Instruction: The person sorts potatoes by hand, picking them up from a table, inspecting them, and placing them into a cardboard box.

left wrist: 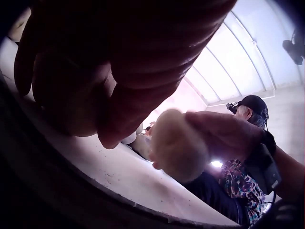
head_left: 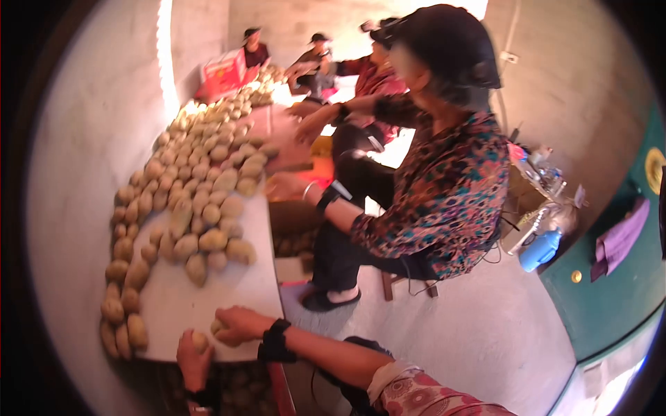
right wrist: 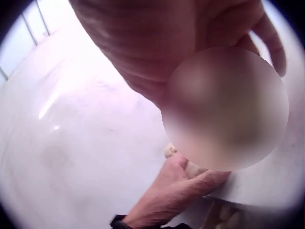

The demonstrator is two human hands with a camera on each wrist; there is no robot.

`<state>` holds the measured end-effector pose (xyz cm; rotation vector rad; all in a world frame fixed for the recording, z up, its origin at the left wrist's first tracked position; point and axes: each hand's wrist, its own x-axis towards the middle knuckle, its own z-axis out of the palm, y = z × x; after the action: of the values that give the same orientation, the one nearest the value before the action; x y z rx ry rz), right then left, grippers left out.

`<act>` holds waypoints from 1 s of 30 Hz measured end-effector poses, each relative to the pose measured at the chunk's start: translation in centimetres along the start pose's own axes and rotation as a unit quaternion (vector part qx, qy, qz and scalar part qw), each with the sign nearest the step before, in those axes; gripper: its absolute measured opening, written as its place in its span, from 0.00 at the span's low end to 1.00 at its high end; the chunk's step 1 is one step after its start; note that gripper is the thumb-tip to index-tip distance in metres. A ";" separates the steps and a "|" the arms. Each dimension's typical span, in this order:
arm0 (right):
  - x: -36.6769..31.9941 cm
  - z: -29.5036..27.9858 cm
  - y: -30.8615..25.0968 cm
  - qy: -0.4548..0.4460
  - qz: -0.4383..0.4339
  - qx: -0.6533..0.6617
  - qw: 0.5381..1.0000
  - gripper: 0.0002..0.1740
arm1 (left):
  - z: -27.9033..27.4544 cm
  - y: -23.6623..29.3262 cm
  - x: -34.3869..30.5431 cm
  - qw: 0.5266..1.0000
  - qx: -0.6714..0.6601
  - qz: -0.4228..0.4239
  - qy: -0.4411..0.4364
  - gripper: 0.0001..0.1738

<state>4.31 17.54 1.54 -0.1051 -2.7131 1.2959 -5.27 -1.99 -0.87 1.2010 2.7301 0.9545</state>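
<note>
While the left hand [head_left: 195,357] holds one potato [head_left: 200,341] near the bench's front edge, fingers curled round it, the right hand [head_left: 239,326] grips a second potato [head_left: 218,327] just beside it — fingers curled too, partly blurred in the right wrist view. Both potatoes are over the near end of the bench [head_left: 173,298]. A long heap of potatoes [head_left: 201,177] lies on the bench along the wall [head_left: 83,159]; more sit below. A seated person [head_left: 437,187] in a patterned top reaches over the bench — others sit farther back, near a red box [head_left: 223,75].
</note>
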 end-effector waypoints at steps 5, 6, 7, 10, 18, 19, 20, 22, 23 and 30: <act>1.2 2.9 1.1 0.093 -0.038 -0.132 0.986 0.16 | -0.4 1.0 0.3 1.000 0.009 0.019 0.020 0.33; 1.1 3.0 0.7 0.090 -0.029 -0.127 0.987 0.14 | -0.4 1.2 0.4 1.000 0.012 0.016 0.016 0.32; 0.7 3.1 0.2 0.084 -0.019 -0.121 0.989 0.12 | -0.3 1.2 0.1 1.000 0.015 0.010 0.010 0.32; 0.8 3.6 -1.2 0.087 -0.002 -0.155 0.984 0.13 | 0.3 0.8 -0.2 0.998 0.040 0.033 0.044 0.31; 1.2 5.5 -1.4 0.057 0.011 -0.134 0.989 0.25 | 0.3 2.1 -0.8 0.998 0.045 0.031 0.037 0.30; 1.4 5.6 -1.4 0.056 0.008 -0.136 0.989 0.25 | 0.4 2.7 -1.0 0.998 0.051 0.018 0.042 0.31; 1.3 5.6 -1.4 0.056 0.002 -0.146 0.988 0.24 | 0.6 3.1 -1.2 0.997 0.055 0.007 0.044 0.31; 0.6 5.2 -2.0 0.058 0.004 -0.150 0.987 0.23 | 0.9 3.3 -1.4 0.998 0.042 0.025 0.042 0.32; 0.5 4.9 -2.3 0.067 0.011 -0.191 0.979 0.21 | 0.7 3.2 -1.5 0.998 0.036 0.040 0.044 0.32; 0.1 1.2 -1.5 0.025 0.065 -0.168 0.983 0.17 | 0.8 4.6 -1.6 0.998 0.044 0.050 -0.015 0.32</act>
<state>3.98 15.66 2.01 -0.3490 -2.8957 0.8365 -0.89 -0.25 0.60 1.3659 2.7381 0.8261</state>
